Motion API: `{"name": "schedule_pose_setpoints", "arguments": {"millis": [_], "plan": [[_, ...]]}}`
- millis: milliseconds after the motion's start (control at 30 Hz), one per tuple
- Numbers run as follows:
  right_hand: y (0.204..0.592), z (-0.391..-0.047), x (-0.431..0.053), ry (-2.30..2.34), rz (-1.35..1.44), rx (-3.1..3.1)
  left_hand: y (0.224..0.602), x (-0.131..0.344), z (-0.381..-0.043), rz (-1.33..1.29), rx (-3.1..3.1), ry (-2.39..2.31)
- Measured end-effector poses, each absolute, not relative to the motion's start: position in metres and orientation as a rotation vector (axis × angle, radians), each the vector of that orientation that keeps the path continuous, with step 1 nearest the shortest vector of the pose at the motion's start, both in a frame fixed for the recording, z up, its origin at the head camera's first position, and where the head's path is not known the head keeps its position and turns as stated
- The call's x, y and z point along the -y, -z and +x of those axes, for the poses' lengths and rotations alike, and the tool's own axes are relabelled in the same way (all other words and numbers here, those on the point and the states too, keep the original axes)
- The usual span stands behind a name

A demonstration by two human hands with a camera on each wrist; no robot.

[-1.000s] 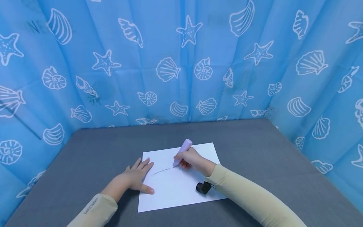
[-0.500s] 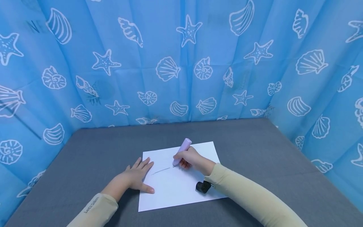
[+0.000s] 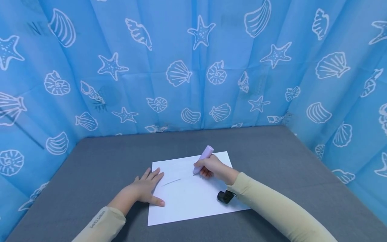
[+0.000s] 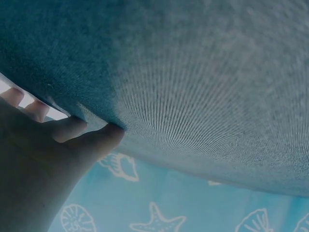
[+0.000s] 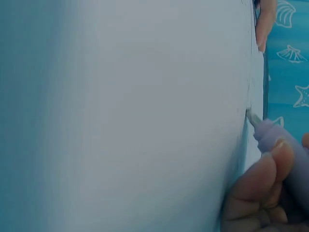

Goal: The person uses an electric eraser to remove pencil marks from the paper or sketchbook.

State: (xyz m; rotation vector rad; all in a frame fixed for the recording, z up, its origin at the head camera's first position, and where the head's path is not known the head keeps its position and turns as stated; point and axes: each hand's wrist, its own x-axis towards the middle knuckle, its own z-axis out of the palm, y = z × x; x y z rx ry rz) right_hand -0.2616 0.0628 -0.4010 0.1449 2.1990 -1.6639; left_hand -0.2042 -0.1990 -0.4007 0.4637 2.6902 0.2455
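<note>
Gripping a lilac pen point(image 3: 206, 153), right hand point(image 3: 215, 166) on white paper point(image 3: 184, 203), left hand point(image 3: 144, 190) splayed.

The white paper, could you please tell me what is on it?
On the white paper are a thin dark line and part of the left hand; the right hand holds a purple pen over it. Anything beneath the hands is covered.

L grip point(image 3: 145, 189) palm-down & splayed flat, R grip point(image 3: 213, 166) curled, pinching.
</note>
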Motion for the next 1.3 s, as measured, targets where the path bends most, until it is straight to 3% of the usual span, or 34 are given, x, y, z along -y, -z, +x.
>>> {"name": "schedule_pose_setpoints", "arguments": {"millis": [367, 667, 1300], "plan": [[0.400, -0.261, -0.075, 1.643, 0.159, -2.176, 0.404, 0.199, -0.206, 0.469, -2.688, -0.235], [0.405, -0.258, -0.056, 1.789, -0.057, -1.933, 0.399, 0.196, -0.204, 0.458, -2.682, -0.230], [0.404, -0.250, -0.027, 1.757, 0.084, -2.106, 0.400, 0.195, -0.204, 0.443, -2.701, -0.207]]}}
